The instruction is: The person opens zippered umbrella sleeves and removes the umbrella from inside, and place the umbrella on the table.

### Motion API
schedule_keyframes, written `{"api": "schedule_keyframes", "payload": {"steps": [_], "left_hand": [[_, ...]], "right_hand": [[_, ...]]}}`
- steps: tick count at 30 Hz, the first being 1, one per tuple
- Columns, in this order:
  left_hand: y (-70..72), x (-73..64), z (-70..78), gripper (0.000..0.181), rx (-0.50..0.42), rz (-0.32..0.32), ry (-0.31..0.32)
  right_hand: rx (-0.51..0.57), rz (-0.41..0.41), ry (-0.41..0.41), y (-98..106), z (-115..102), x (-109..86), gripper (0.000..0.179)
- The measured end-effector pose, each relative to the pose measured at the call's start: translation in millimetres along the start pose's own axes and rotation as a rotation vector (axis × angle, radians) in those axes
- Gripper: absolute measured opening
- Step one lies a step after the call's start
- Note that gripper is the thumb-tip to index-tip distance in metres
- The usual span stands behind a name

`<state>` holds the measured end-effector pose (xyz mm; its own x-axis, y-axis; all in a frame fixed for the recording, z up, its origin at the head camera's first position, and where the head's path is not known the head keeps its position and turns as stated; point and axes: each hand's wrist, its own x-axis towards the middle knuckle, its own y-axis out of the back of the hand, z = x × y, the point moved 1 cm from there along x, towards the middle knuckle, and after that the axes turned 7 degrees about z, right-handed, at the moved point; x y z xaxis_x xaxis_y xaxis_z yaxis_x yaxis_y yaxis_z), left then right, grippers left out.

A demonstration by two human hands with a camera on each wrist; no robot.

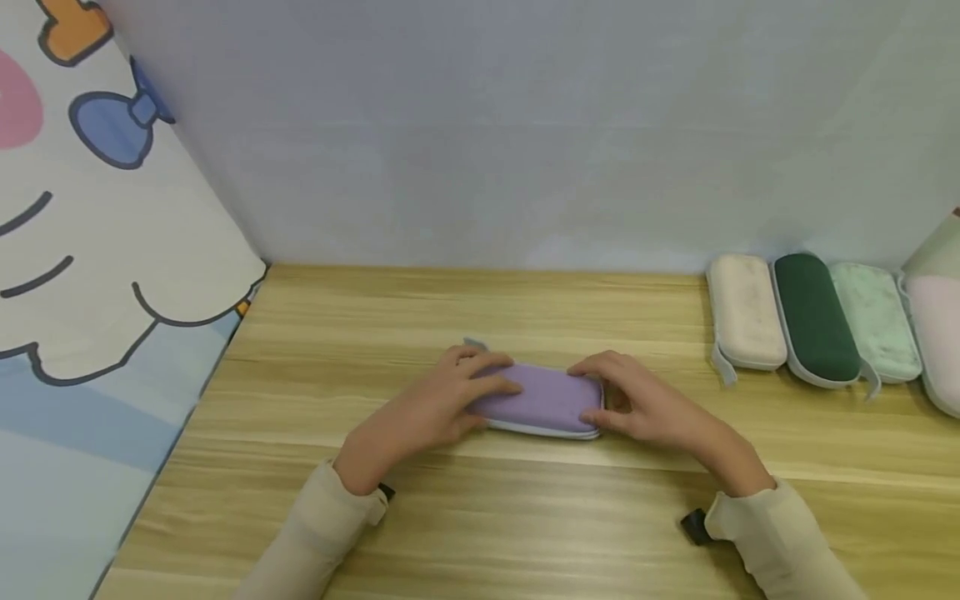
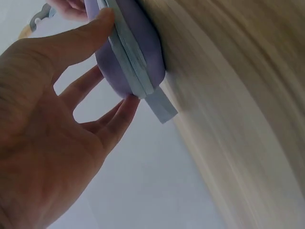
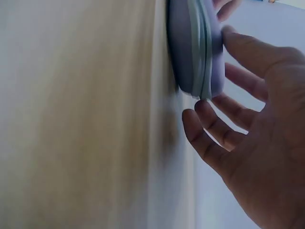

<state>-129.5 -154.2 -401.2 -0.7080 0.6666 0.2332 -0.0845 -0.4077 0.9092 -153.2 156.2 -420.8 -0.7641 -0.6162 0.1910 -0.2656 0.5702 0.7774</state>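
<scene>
A purple zip case (image 1: 546, 397) with a pale zipper band lies lengthwise on the wooden table in the head view. My left hand (image 1: 444, 405) grips its left end, thumb on the near side and fingers spread over the top and far side. At the right end, my right hand (image 1: 647, 407) holds the case between thumb and fingers. A grey pull tab (image 2: 161, 105) sticks out past the left end in the left wrist view. The zipper band (image 3: 202, 52) runs round the case's side in the right wrist view.
On the right stand a cream case (image 1: 745, 312), a dark green case (image 1: 816, 319), a mint case (image 1: 876, 321) and a pink case (image 1: 937, 333), side by side. A grey wall (image 1: 480, 142) rises behind the table (image 1: 480, 533). A cartoon-printed cloth (image 1: 112, 250) borders the left edge.
</scene>
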Motion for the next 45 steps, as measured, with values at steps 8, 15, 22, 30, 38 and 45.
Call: {"api": "schedule_keyframes", "payload": {"steps": [8,15,22,30,38,45], "left_hand": [[-1.0,-8.9,-3.7,0.071,0.007,-0.012,-0.018],[-0.1,-5.4,-7.2,0.064,-0.005,0.024,-0.043],[-2.0,2.6,-5.6,0.056,0.002,0.047,-0.07],[0.2,5.6,-3.6,0.055,-0.035,0.054,-0.048],[7.6,6.5,-4.9,0.054,-0.116,0.016,0.011],[7.9,4.6,-7.7,0.048,-0.229,0.03,0.123]], "right_hand": [[0.042,-0.069,-0.012,-5.1,-5.1,-2.5,0.081],[0.076,-0.084,-0.05,-3.2,-3.8,-4.4,0.084],[0.081,-0.052,-0.063,3.8,2.4,-10.5,0.078],[0.064,-0.038,-0.035,5.1,5.9,-11.6,0.074],[0.112,-0.052,-0.1,6.5,4.7,-13.9,0.064],[0.179,-0.052,-0.182,8.9,6.1,-15.9,0.052]]}}
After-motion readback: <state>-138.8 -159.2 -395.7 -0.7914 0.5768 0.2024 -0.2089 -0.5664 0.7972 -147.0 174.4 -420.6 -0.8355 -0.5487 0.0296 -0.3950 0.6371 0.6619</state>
